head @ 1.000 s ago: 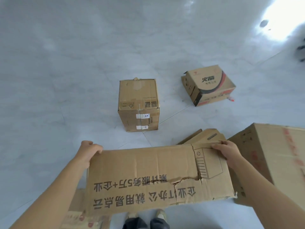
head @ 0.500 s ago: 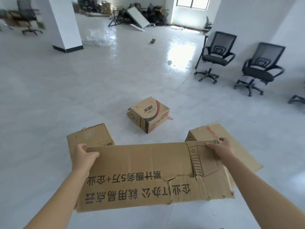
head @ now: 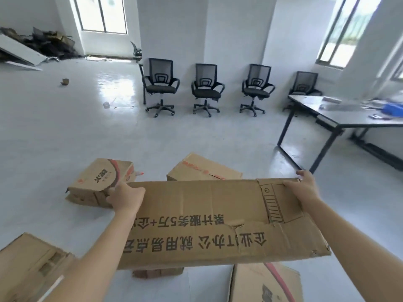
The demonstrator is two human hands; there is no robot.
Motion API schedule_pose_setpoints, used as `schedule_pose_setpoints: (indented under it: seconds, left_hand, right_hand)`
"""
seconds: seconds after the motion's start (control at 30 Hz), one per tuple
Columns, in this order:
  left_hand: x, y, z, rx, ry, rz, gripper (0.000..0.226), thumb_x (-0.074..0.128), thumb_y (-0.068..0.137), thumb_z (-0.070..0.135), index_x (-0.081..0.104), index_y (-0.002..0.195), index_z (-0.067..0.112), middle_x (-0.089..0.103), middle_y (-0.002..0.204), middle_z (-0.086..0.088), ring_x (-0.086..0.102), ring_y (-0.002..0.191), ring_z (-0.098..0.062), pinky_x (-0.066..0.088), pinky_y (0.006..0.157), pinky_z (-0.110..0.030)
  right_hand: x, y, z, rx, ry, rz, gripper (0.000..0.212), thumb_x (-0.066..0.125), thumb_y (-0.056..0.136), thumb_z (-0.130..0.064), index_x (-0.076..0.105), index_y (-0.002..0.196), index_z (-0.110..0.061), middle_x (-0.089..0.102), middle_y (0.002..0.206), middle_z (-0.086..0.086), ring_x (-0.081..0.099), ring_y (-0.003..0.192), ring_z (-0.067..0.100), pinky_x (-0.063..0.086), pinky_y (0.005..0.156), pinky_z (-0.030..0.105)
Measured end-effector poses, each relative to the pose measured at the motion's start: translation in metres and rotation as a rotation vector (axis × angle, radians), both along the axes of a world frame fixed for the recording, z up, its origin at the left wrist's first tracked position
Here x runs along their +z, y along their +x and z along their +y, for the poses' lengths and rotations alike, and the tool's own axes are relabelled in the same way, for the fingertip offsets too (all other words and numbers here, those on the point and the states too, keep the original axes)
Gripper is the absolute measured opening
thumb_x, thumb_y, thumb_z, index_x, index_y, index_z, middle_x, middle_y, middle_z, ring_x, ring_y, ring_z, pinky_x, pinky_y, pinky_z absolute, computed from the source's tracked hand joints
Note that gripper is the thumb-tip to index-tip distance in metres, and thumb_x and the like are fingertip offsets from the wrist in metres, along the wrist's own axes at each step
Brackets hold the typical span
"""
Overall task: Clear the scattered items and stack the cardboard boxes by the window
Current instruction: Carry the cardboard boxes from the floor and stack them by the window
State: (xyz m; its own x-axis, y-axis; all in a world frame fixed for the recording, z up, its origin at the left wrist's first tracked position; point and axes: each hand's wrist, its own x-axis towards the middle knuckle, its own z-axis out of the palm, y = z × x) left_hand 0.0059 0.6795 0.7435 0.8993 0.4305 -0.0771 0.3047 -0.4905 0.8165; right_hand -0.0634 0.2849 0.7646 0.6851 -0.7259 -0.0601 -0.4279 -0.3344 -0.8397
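Currently the flattened cardboard sheet (head: 207, 219) is up off the floor, held wide in front of the person. Its printed face is toward the camera, the black characters are upside down, and there is a tear near the middle of its lower half. Left hand (head: 126, 197) grips the sheet's top-left corner, fingers curled round the edge, tips hidden behind the board. Right hand (head: 303, 188) grips the top-right corner: thumb along the near face beside a printed computer-tower drawing, fingers wrapped over the top edge, tips just showing behind. Red-logo box (head: 98, 182) sits on the floor just beyond the left hand, its base looking crushed. Red-taped box (head: 202, 168) is on the floor behind the sheet's top edge, around the middle. Plain box (head: 32, 262) is bottom-left beside the left forearm. Striped box (head: 266, 282) is bottom-right, below the sheet. More cardboard pokes out under the sheet's lower edge; cannot tell what. Further off, four black mesh chairs (head: 206, 86) stand in a row by the white wall. Dark-framed desk (head: 340, 120) is at right with a blue item (head: 392, 110) and blurred clutter on it. Left window (head: 102, 14) and right window (head: 342, 33) are at the back. Debris pile (head: 43, 44) lies by the far-left wall, with a small cardboard scrap (head: 65, 81) on the glossy floor near it.
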Motion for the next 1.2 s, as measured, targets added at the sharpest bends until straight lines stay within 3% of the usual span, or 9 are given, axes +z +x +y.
schedule_pose_setpoints:
  seconds: [0.07, 0.17, 0.33, 0.5, 0.77, 0.87, 1.2]
  left_hand:
    - [0.010, -0.004, -0.036, -0.096, 0.052, -0.017, 0.041, 0.060, 0.079, 0.008, 0.054, 0.118, -0.003, 0.052, 0.121, -0.027, 0.042, 0.118, -0.042, 0.038, 0.100, -0.047]
    - [0.026, -0.014, -0.098, -0.240, 0.096, -0.017, 0.029, 0.056, 0.079, 0.006, 0.055, 0.106, -0.005, 0.051, 0.117, -0.030, 0.043, 0.111, -0.042, 0.041, 0.083, -0.043]
    - [0.046, -0.058, -0.226, -0.503, 0.170, -0.051, 0.043, 0.057, 0.083, 0.010, 0.051, 0.125, 0.004, 0.040, 0.130, -0.027, 0.031, 0.123, -0.041, 0.034, 0.098, -0.048]
    - [0.052, -0.133, -0.358, -0.686, 0.148, -0.058, 0.038, 0.062, 0.081, 0.017, 0.055, 0.118, 0.011, 0.043, 0.129, -0.025, 0.032, 0.122, -0.039, 0.037, 0.095, -0.045]
    - [0.057, -0.253, -0.529, -0.990, 0.049, -0.104, 0.040, 0.059, 0.084, 0.016, 0.052, 0.123, 0.011, 0.041, 0.128, -0.025, 0.031, 0.122, -0.038, 0.035, 0.093, -0.041]
    - [0.051, -0.275, -0.586, -1.127, 0.057, -0.156, 0.042, 0.061, 0.083, 0.017, 0.052, 0.123, 0.011, 0.048, 0.125, -0.022, 0.034, 0.121, -0.037, 0.029, 0.085, -0.034]
    - [0.035, -0.303, -0.783, -1.304, 0.102, -0.086, 0.041, 0.060, 0.083, 0.019, 0.051, 0.123, 0.014, 0.045, 0.128, -0.021, 0.035, 0.121, -0.037, 0.037, 0.096, -0.043]
  right_hand:
    - [0.006, -0.034, -0.031, -0.076, -0.012, -0.003, 0.056, 0.070, 0.079, -0.021, 0.045, 0.130, -0.015, 0.052, 0.127, 0.012, 0.049, 0.116, 0.033, 0.042, 0.100, 0.047]
    - [0.011, -0.094, -0.079, -0.191, 0.029, 0.008, 0.054, 0.069, 0.079, -0.020, 0.047, 0.128, -0.016, 0.057, 0.115, 0.010, 0.051, 0.113, 0.033, 0.043, 0.099, 0.047]
    - [0.001, -0.222, -0.163, -0.374, 0.062, 0.048, 0.053, 0.069, 0.079, -0.022, 0.047, 0.128, -0.017, 0.058, 0.121, 0.013, 0.051, 0.115, 0.034, 0.042, 0.101, 0.047]
    - [-0.015, -0.363, -0.235, -0.567, 0.045, 0.077, 0.050, 0.064, 0.079, -0.028, 0.049, 0.126, -0.020, 0.055, 0.123, 0.013, 0.051, 0.114, 0.033, 0.042, 0.100, 0.047]
    - [-0.001, -0.547, -0.319, -0.853, -0.077, 0.099, 0.047, 0.064, 0.081, -0.029, 0.051, 0.124, -0.014, 0.053, 0.126, 0.015, 0.048, 0.117, 0.034, 0.041, 0.100, 0.048]
    - [0.002, -0.591, -0.343, -0.940, -0.087, 0.095, 0.046, 0.064, 0.081, -0.028, 0.051, 0.123, -0.014, 0.053, 0.126, 0.016, 0.047, 0.117, 0.035, 0.041, 0.099, 0.048]
    - [0.004, -0.634, -0.467, -1.054, -0.056, 0.217, 0.048, 0.065, 0.081, -0.020, 0.049, 0.126, -0.011, 0.053, 0.127, 0.014, 0.049, 0.116, 0.033, 0.042, 0.098, 0.048]
